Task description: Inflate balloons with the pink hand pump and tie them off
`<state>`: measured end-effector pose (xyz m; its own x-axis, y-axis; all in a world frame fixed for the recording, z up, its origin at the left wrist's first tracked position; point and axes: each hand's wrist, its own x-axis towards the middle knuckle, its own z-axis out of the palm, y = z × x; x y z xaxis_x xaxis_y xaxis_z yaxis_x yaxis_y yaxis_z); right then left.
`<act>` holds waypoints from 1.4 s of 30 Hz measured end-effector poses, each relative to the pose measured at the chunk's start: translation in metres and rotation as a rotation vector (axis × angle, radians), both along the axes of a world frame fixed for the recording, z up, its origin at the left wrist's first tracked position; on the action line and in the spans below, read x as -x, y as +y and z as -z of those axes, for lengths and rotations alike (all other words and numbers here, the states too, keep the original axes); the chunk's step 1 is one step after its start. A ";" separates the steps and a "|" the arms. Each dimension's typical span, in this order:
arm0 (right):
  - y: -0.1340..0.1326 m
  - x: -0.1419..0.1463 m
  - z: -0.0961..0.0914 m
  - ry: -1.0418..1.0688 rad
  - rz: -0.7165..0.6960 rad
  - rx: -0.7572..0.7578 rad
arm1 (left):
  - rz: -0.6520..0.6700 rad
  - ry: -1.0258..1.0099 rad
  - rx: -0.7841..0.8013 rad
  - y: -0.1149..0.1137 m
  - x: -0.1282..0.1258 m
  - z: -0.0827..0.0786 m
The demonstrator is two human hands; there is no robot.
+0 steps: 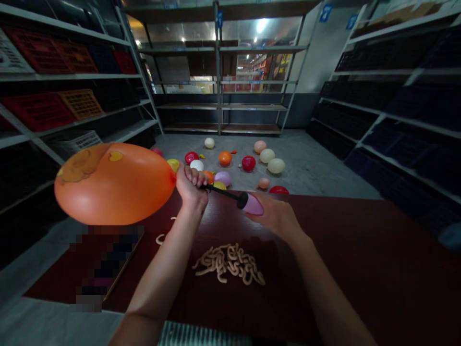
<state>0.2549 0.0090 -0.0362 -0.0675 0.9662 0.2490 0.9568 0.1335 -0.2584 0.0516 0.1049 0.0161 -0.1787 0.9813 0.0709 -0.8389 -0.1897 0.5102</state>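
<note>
A large inflated orange balloon (118,187) with a printed figure on it fills the left side of the head view. My left hand (192,185) is closed around its neck, where the balloon meets the black tube of a hand pump (225,193). My right hand (275,216) grips the pump's pink-purple body, to the right of the black collar. Both hands are above a dark red-brown table (345,254). Below them on the tabletop is a pile of beige, curled, worm-like pieces (230,263). A loose curled piece (160,239) lies to the left.
Several balloons in red, white, orange, yellow and purple lie on the grey floor (309,144) beyond the table. Metal racks (218,77) stand at the back. Shelves with crates (34,110) line the left, and more dark crates (414,101) the right. A pixelated patch covers the table's left end.
</note>
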 end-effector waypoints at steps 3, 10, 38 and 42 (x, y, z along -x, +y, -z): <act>-0.024 -0.016 0.010 -0.023 0.081 0.027 | 0.037 0.002 0.033 -0.001 -0.002 0.005; -0.056 -0.040 0.026 -0.070 0.148 0.071 | 0.059 0.024 0.152 -0.010 -0.033 0.019; -0.047 0.024 0.008 -0.150 0.039 0.107 | 0.016 -0.027 0.309 -0.042 -0.036 0.039; -0.055 0.012 0.009 -0.151 0.051 0.121 | -0.026 -0.029 0.305 -0.033 -0.011 0.028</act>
